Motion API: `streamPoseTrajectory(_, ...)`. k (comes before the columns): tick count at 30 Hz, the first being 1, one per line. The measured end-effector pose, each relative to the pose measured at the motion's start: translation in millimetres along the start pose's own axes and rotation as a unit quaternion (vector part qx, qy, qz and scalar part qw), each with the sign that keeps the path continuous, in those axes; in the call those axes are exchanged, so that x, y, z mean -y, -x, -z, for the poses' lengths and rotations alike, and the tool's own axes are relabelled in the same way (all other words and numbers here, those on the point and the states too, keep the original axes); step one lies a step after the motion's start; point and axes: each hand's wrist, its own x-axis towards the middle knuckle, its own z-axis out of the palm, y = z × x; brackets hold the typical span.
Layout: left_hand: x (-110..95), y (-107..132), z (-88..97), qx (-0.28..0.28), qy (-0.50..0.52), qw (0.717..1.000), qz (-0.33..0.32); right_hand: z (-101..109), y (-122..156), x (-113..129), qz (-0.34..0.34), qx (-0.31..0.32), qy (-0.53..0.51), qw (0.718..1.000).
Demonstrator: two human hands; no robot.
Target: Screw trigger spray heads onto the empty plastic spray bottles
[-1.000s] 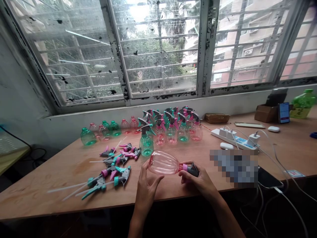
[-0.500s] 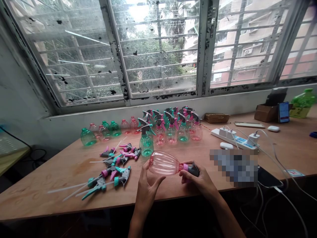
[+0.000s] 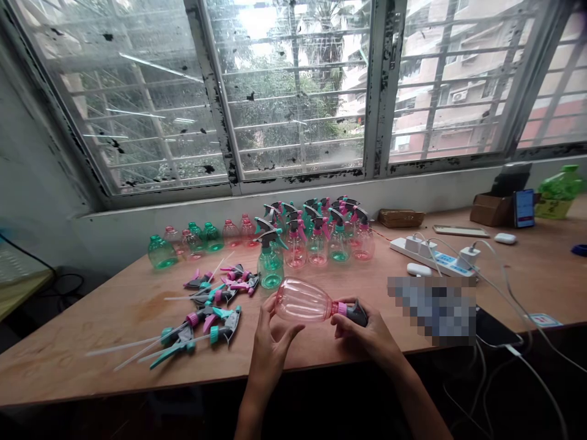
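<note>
A wooden table (image 3: 92,318) fills the space under a big window (image 3: 298,91). On the far left of it stand small open bottles (image 3: 162,253), green and pink. Nearer on the left, loose spray tops (image 3: 222,333) lie in a messy heap, with their thin straws poking out. In the far middle, lots of bottles with spray tops on (image 3: 340,244) stand close together. One green spray bottle (image 3: 271,272) stands in front of them, just past the left hand (image 3: 270,342). On the right I see a white plug strip (image 3: 452,264) with wires, and a black phone (image 3: 498,327) near the edge. A brown box (image 3: 493,209) and a green jug (image 3: 559,189) are at the far right.

The pink bottle (image 3: 302,299) is held on its side, over the near middle of the table. The right hand (image 3: 367,330) is curled tight around its spray top (image 3: 355,313). The left hand is spread wide: its fingers touch the bottle's bottom end, and its thumb sticks out apart.
</note>
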Motion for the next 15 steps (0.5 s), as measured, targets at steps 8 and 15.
streamPoseTrajectory(8, -1.9, 0.5, 0.4, -0.006, 0.014, 1.0, 0.005, 0.9, 1.0, -1.7, 0.01, 0.015, 0.025, 1.0)
streamPoseTrajectory(15, 0.9, 1.0, -0.9, 0.003, 0.045, 0.999, 0.02, -0.1, -0.4, -0.5, 0.004, 0.002, 0.011, 1.0)
